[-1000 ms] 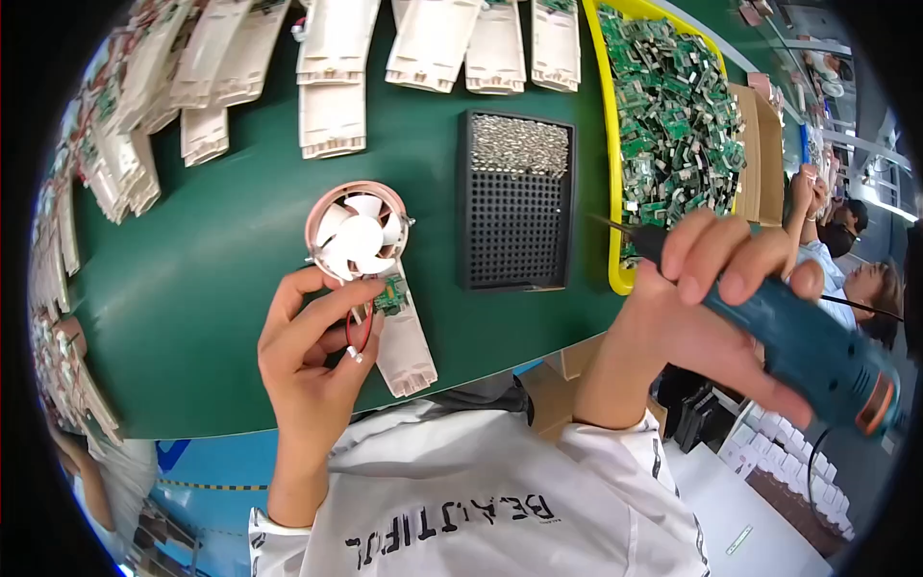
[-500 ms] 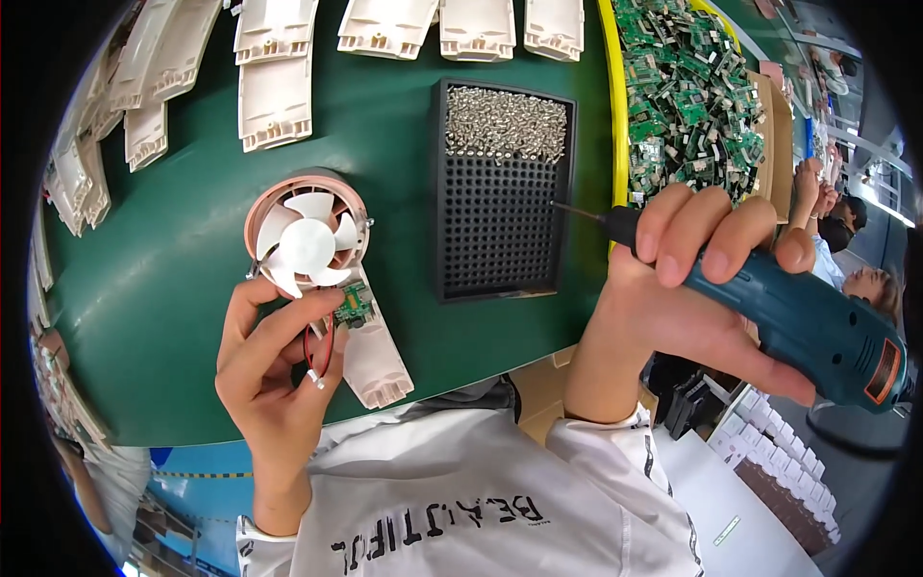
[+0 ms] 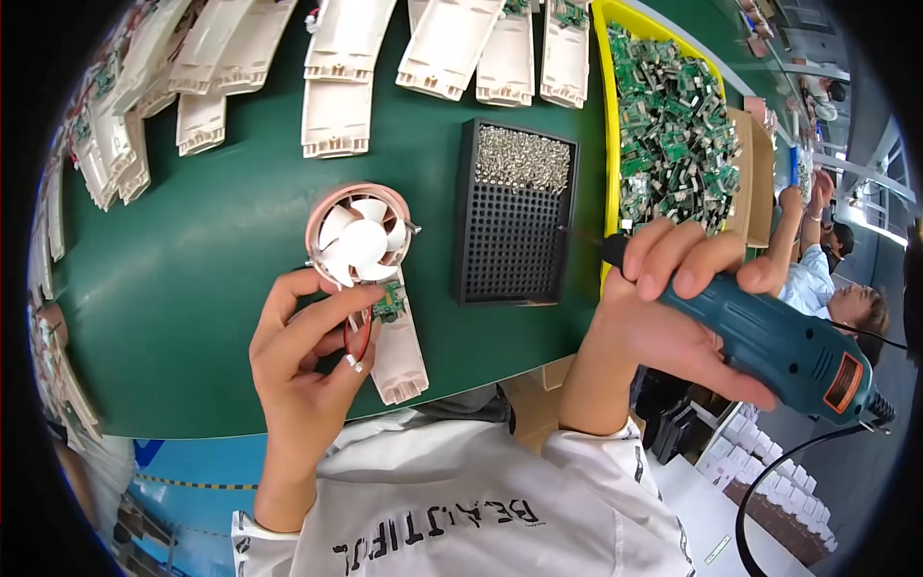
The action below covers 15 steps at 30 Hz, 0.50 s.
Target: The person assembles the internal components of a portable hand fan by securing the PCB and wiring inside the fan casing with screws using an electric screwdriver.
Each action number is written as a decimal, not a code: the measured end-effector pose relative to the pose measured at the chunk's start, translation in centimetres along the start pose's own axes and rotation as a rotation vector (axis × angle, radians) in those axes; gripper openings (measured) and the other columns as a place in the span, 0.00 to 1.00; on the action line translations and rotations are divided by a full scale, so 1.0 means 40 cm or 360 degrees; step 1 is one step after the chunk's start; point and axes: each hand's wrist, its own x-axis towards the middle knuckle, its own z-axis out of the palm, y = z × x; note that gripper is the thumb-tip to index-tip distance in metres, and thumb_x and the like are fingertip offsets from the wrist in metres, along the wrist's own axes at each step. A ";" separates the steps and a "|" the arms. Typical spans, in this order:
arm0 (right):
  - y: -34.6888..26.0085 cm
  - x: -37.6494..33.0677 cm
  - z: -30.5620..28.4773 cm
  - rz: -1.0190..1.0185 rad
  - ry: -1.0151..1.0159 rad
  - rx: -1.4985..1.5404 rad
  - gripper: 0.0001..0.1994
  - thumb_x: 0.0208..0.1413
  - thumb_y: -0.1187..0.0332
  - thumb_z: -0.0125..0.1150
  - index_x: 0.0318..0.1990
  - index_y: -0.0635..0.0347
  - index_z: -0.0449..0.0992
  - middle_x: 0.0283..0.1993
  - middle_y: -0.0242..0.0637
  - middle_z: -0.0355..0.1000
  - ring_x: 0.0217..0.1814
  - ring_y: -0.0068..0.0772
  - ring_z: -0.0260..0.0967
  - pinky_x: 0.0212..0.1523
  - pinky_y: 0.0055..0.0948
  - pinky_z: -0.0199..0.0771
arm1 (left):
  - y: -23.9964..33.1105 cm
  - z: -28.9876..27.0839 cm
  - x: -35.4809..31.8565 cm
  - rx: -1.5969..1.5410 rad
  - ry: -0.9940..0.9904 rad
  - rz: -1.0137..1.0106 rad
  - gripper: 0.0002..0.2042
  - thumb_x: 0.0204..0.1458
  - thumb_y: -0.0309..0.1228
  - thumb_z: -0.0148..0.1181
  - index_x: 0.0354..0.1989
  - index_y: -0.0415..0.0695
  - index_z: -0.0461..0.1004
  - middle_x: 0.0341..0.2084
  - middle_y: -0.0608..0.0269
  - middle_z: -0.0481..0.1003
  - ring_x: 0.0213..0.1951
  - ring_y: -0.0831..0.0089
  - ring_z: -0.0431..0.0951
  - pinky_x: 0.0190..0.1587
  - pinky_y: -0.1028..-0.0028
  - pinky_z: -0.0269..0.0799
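Note:
My left hand (image 3: pixel 312 351) is closed at the neck of an opened small fan (image 3: pixel 361 240), which has white blades in a pink ring. Its cream handle shell (image 3: pixel 399 361) lies on the table, pointing toward me. Between them, my fingertips press by a small green circuit board (image 3: pixel 389 303). Red and black wires (image 3: pixel 358 337) with a white plug hang beside my thumb. My right hand (image 3: pixel 673 308) grips a dark teal electric screwdriver (image 3: pixel 769 337). Its thin bit points left, over the right edge of a black screw tray (image 3: pixel 469 221), which has small silver screws (image 3: pixel 524 159) heaped at its far end.
Cream shells (image 3: pixel 336 115) lie in rows along the far and left parts of the green table (image 3: pixel 221 212). A yellow bin (image 3: pixel 606 144) of circuit boards (image 3: pixel 678 135) stands right of the tray, beside a cardboard box (image 3: pixel 755 183). A black cord (image 3: pixel 760 481) trails from the screwdriver. Another person sits at right.
The view has shifted, so the table's things sit farther right and mostly lower. Both hands keep their grips. The screwdriver's bit stays near the tray's right edge.

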 end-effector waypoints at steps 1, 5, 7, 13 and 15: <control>-0.009 0.001 0.012 -0.0002 -0.0002 0.0028 0.47 0.45 0.21 0.48 0.54 0.58 0.62 0.32 0.42 0.64 0.23 0.37 0.63 0.23 0.35 0.64 | 0.002 -0.004 -0.003 -0.0001 -0.0020 -0.0024 0.19 0.43 0.06 0.58 0.45 0.34 0.79 0.46 0.58 0.67 0.41 0.76 0.77 0.41 0.81 0.79; -0.060 0.017 0.096 0.0067 0.0148 0.0062 0.42 0.45 0.26 0.58 0.49 0.59 0.70 0.29 0.34 0.62 0.20 0.27 0.56 0.21 0.29 0.54 | -0.003 -0.014 -0.004 -0.0021 -0.0048 0.0002 0.21 0.42 0.06 0.57 0.46 0.37 0.80 0.45 0.60 0.66 0.41 0.77 0.76 0.45 0.80 0.80; -0.080 0.022 0.134 0.0153 0.0061 0.0177 0.35 0.47 0.33 0.62 0.47 0.55 0.69 0.30 0.30 0.61 0.21 0.25 0.55 0.24 0.29 0.55 | -0.004 -0.011 0.005 -0.0024 -0.0061 0.0000 0.23 0.41 0.07 0.57 0.46 0.40 0.80 0.44 0.61 0.67 0.40 0.77 0.76 0.45 0.79 0.80; -0.022 -0.058 0.243 0.0220 -0.0172 0.0121 0.30 0.52 0.35 0.60 0.46 0.51 0.66 0.28 0.30 0.63 0.19 0.27 0.57 0.21 0.29 0.60 | -0.016 -0.006 0.007 -0.0101 -0.0058 0.0031 0.24 0.41 0.07 0.57 0.47 0.42 0.80 0.44 0.60 0.68 0.43 0.71 0.80 0.46 0.75 0.83; -0.017 -0.058 0.255 0.0183 -0.0189 0.0116 0.30 0.52 0.35 0.60 0.47 0.52 0.66 0.28 0.31 0.63 0.18 0.27 0.58 0.20 0.30 0.60 | -0.012 -0.004 0.006 -0.0113 -0.0064 0.0057 0.24 0.41 0.07 0.57 0.47 0.42 0.80 0.44 0.60 0.68 0.42 0.71 0.80 0.46 0.75 0.83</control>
